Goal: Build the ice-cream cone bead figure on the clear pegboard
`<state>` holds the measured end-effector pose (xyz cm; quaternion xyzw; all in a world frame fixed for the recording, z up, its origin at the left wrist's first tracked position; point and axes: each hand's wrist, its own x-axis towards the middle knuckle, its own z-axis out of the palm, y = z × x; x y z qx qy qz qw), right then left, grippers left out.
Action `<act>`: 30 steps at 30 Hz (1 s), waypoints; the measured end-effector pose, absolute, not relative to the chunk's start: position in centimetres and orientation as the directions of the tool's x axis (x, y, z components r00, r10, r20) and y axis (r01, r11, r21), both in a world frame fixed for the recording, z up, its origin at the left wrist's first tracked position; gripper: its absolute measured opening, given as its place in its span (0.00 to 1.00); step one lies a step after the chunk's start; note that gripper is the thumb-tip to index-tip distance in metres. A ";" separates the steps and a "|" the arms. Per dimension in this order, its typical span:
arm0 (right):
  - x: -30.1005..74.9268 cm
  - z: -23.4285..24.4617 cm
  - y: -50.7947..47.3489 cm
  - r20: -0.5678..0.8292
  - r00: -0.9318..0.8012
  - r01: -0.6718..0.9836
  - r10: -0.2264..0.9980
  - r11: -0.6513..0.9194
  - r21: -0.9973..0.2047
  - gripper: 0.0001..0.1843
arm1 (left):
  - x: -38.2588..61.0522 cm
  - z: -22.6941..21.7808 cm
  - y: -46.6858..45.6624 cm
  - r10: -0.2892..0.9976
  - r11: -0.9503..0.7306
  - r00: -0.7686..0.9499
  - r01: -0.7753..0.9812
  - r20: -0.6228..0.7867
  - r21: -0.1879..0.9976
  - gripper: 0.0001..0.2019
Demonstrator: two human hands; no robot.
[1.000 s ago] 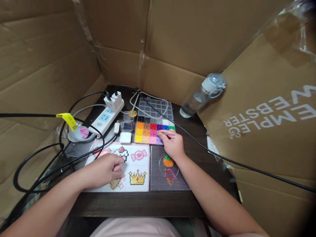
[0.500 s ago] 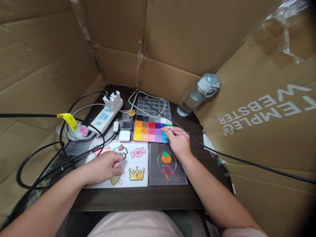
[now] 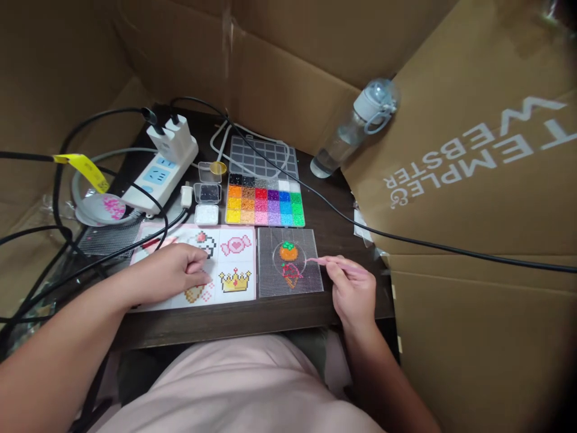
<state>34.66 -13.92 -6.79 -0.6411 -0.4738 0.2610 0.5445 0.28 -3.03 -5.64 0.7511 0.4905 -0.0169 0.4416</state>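
My right hand [image 3: 353, 289] pinches pink tweezers [image 3: 323, 261] at the right edge of a clear pegboard [image 3: 311, 281]. The tweezer tips point left at the bead designs on the board: an orange fruit [image 3: 288, 251] above a red ice-cream cone [image 3: 291, 273]. My left hand [image 3: 174, 275] rests curled on a pattern sheet [image 3: 234, 264] with cupcake, candy and crown pictures. Whether anything is inside its fingers is hidden. Behind both lies an open bead box [image 3: 264, 200] with many coloured compartments.
A white power strip [image 3: 160, 167] with plugs and black cables [image 3: 63, 180] crowds the left side. Small bead tubs [image 3: 208, 203] sit beside the bead box, whose clear lid [image 3: 264, 157] lies behind. A water bottle [image 3: 351, 129] leans on cardboard walls. The table's front edge [image 3: 225, 322] is close.
My right hand left the bead box and drew back to the pegboard's right edge, tweezers now showing. The camera tilted down and right. My left hand stayed on the sheet.
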 end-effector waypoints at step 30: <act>34.3 -7.4 -16.5 0.358 0.290 0.446 0.888 0.205 -0.871 0.10 | 0.1 -5.8 -3.0 0.717 -0.175 0.518 0.782 -0.467 0.599 0.21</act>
